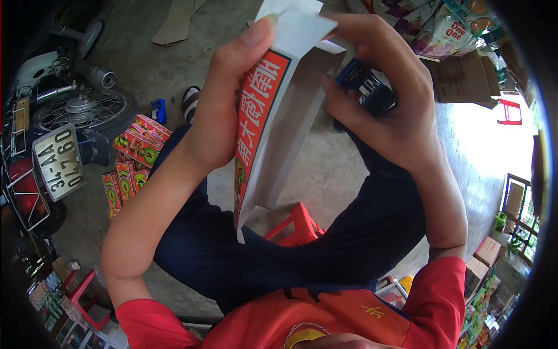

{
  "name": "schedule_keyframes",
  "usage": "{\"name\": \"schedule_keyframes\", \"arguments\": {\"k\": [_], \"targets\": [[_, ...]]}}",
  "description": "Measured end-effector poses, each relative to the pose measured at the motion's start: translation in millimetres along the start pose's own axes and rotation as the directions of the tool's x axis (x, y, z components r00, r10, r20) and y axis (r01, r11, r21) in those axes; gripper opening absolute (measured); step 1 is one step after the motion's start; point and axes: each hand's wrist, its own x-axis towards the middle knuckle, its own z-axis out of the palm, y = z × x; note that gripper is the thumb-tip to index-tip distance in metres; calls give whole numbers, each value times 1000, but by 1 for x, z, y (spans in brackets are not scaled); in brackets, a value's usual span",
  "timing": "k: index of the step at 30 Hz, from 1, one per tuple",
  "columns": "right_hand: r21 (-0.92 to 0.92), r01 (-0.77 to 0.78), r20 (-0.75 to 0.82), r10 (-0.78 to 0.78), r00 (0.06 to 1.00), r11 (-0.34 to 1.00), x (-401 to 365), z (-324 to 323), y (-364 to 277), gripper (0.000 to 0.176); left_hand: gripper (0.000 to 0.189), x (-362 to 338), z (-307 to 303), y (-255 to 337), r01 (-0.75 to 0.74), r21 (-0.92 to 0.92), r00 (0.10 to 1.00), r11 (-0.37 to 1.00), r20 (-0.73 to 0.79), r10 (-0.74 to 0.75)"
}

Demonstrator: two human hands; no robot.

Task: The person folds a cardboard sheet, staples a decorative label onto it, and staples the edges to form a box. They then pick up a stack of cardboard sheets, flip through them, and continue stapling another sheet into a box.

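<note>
My left hand (229, 93) is closed around the upper part of an open cardboard box (263, 110), its thumb on a white end flap (296, 29). The box is long and narrow, with a red-orange side printed in large white characters and a plain grey inside facing right. It hangs tilted above my lap. In my right hand (395, 87) is a small dark blue stapler (375, 93), partly hidden by the fingers and thumb. The right forefinger reaches to the flap at the box's top end.
Several flat red printed cartons (136, 148) lie on the floor at left, near a small blue object (158, 110). A motorbike (75, 116) stands beyond them. A red stool (299, 224) shows between my legs. An open brown carton (465, 78) is at upper right, beside packaged goods.
</note>
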Motion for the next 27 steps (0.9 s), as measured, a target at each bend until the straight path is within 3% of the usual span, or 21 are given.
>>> {"name": "schedule_keyframes", "arguments": {"k": [2, 4, 6, 11, 15, 18, 21, 23, 25, 27], "targets": [[265, 2, -170, 45, 984, 964, 0, 13, -1, 41, 54, 0, -2, 0, -18, 22, 1000, 1000, 2, 18], [272, 67, -178, -18, 984, 960, 3, 12, 1, 40, 53, 1, -3, -1, -37, 34, 999, 999, 17, 37], [39, 190, -4, -190, 982, 981, 10, -1, 4, 40, 55, 1, -4, -1, -44, 63, 999, 997, 29, 42], [28, 170, 29, -170, 985, 985, 8, -2, 5, 40, 73, 0, -16, 0, 32, 202, 996, 979, 76, -48], [24, 179, 27, -179, 983, 984, 10, -3, 5, 41, 86, 3, -6, 1, -31, 240, 997, 970, 76, 13], [88, -31, 30, 28, 999, 996, 6, -5, -5, 51, 86, 5, -1, 4, -44, 214, 998, 976, 48, 35], [330, -145, -86, 183, 979, 933, 1, 6, -6, 50, 68, 11, 2, 4, -179, 148, 983, 973, -18, 184], [163, -150, -195, 181, 964, 975, 10, 11, -17, 53, 76, 11, -5, 2, -222, 261, 975, 939, 32, 222], [136, -167, -153, 187, 970, 977, 12, 5, -18, 45, 79, 10, -10, 0, -254, 349, 967, 902, 68, 245], [262, -215, -11, 225, 974, 941, 4, -8, -8, 34, 72, 8, -12, 1, -288, 414, 957, 864, 103, 270]]}}
